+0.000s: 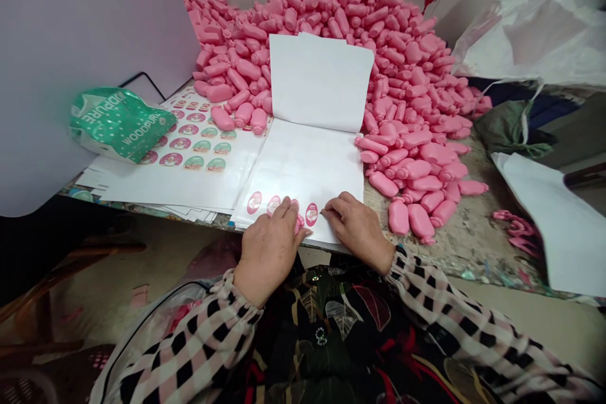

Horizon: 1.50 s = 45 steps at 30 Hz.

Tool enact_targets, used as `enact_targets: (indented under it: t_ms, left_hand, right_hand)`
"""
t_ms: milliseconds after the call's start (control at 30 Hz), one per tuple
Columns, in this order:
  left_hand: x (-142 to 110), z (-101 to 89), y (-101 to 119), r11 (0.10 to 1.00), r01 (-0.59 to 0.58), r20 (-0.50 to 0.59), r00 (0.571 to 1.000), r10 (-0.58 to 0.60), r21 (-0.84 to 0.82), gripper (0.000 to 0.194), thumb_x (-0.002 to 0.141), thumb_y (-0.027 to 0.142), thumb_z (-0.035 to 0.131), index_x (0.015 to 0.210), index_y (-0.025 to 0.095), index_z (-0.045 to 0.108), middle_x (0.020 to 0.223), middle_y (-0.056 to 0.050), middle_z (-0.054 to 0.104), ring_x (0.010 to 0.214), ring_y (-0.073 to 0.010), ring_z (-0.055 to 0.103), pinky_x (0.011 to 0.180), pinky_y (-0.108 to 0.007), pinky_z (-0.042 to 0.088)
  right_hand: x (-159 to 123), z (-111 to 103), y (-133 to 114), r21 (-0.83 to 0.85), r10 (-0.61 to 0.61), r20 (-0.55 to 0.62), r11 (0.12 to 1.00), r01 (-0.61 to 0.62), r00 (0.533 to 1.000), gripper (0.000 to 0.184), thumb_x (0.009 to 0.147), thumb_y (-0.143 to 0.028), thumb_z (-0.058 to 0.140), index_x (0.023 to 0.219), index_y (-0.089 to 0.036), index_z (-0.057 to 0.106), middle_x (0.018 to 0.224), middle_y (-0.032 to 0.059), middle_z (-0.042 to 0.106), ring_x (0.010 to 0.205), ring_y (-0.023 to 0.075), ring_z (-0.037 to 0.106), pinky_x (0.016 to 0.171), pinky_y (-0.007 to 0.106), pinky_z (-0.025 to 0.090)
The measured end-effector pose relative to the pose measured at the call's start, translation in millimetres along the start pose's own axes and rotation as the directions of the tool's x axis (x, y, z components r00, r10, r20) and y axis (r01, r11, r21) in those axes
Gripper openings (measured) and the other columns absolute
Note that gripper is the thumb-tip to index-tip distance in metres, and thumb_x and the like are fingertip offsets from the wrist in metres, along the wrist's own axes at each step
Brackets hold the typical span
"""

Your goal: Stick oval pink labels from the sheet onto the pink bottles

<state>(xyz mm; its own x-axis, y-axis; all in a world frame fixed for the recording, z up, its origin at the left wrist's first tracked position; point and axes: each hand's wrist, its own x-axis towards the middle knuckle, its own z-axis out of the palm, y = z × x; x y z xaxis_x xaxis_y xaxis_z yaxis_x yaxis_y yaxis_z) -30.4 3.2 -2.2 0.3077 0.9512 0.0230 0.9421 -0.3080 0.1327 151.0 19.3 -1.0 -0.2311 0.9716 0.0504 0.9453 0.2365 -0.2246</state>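
My left hand (267,246) is closed around a small pink bottle (298,225), of which only a bit shows past the fingers, at the table's near edge. My right hand (355,224) rests beside it with fingertips pinched at the edge of an oval pink sticker (311,214) on a white backing sheet (307,164). Three oval stickers remain in a row on that sheet's near edge. The sheet's far half is folded up against a big heap of pink bottles (360,31).
A second sheet with pink and green stickers (199,145) lies to the left, under a green tissue pack (118,121). Loose pink bottles (416,202) spread to the right. White plastic bags (534,25) sit at the right, and a pink basket (95,360) is by my lap.
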Motion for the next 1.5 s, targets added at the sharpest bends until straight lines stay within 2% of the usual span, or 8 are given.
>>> enact_targets:
  t_ms: [167,300,433,633,767,967,1267,1500]
  left_hand:
    - [-0.4,0.7,-1.1,1.0,-0.003,-0.001,1.0,0.003,0.012,0.047,0.091,0.043,0.043,0.132,0.02,0.046,0.142,-0.004,0.046,0.093,-0.0244,0.061,0.077,-0.037,0.049]
    - [-0.6,0.0,-0.1,1.0,-0.003,-0.001,1.0,0.003,0.01,0.048,0.09,0.043,0.045,0.132,0.019,0.045,0.142,-0.004,0.046,0.095,-0.0244,0.061,0.078,-0.036,0.049]
    - [-0.8,-0.6,0.6,1.0,-0.005,-0.008,1.0,0.005,0.012,0.048,0.09,0.042,0.045,0.132,0.019,0.046,0.142,-0.004,0.046,0.095,-0.0246,0.061,0.077,-0.036,0.049]
    - [-0.2,-1.3,0.4,1.0,0.001,0.004,1.0,-0.001,0.024,0.049,0.09,0.043,0.043,0.133,0.019,0.045,0.141,-0.004,0.047,0.09,-0.0244,0.061,0.073,-0.036,0.049]
    - [-0.3,-1.2,0.5,0.999,0.002,0.008,1.0,-0.002,0.032,0.049,0.09,0.043,0.042,0.133,0.019,0.045,0.142,-0.004,0.046,0.088,-0.0244,0.061,0.072,-0.036,0.049]
    - [-1.0,-1.0,0.4,1.0,-0.002,0.001,1.0,0.002,0.026,0.05,0.09,0.044,0.043,0.133,0.018,0.045,0.142,-0.004,0.046,0.089,-0.0247,0.061,0.073,-0.036,0.05]
    - [-1.2,-0.8,0.1,1.0,-0.005,0.005,1.0,0.005,0.022,0.049,0.092,0.042,0.04,0.133,0.018,0.044,0.142,-0.005,0.046,0.09,-0.0246,0.061,0.075,-0.037,0.049]
    - [-1.6,-2.5,0.9,1.0,-0.004,0.015,1.0,0.004,0.019,0.049,0.092,0.043,0.039,0.134,0.02,0.044,0.143,-0.006,0.045,0.09,-0.0247,0.06,0.074,-0.037,0.049]
  right_hand:
    - [-4.2,2.9,-4.9,0.029,0.059,-0.008,0.998,-0.059,0.998,0.024,0.094,-0.034,0.041,0.094,-0.023,0.062,0.091,0.0015,0.058,0.082,0.0138,0.057,0.063,0.026,0.034]
    - [-5.2,1.6,-11.7,-0.066,0.054,-0.035,0.996,-0.057,0.998,0.026,0.095,-0.032,0.038,0.093,-0.022,0.062,0.09,0.0031,0.058,0.082,0.0151,0.056,0.063,0.028,0.033]
    - [-1.1,-3.5,-13.1,-0.142,0.025,0.002,0.99,-0.025,1.0,0.027,0.095,-0.033,0.038,0.09,-0.022,0.062,0.087,0.0034,0.058,0.078,0.0158,0.056,0.059,0.029,0.03]
    - [3.0,-5.0,-8.2,-0.03,0.073,0.02,0.997,-0.073,0.997,0.023,0.094,-0.032,0.041,0.091,-0.023,0.062,0.089,0.0017,0.059,0.079,0.0142,0.056,0.062,0.027,0.032]
    - [2.1,-3.6,-9.2,-0.074,0.067,-0.016,0.995,-0.068,0.998,0.024,0.095,-0.032,0.039,0.093,-0.022,0.061,0.091,0.0025,0.058,0.08,0.0147,0.057,0.062,0.028,0.032]
    - [5.6,-7.3,-7.3,-0.12,0.006,0.029,0.993,-0.003,1.0,0.024,0.094,-0.033,0.04,0.092,-0.023,0.062,0.09,0.0023,0.059,0.078,0.015,0.056,0.058,0.028,0.029]
    - [1.9,-2.3,-6.2,0.039,0.06,0.059,0.997,-0.062,0.996,0.022,0.093,-0.034,0.043,0.092,-0.023,0.062,0.09,0.0013,0.06,0.08,0.0138,0.056,0.063,0.026,0.033]
    - [4.8,-8.7,-7.0,-0.103,0.035,0.023,0.994,-0.033,0.999,0.025,0.095,-0.031,0.039,0.095,-0.022,0.062,0.093,0.0036,0.06,0.082,0.0153,0.056,0.061,0.028,0.031]
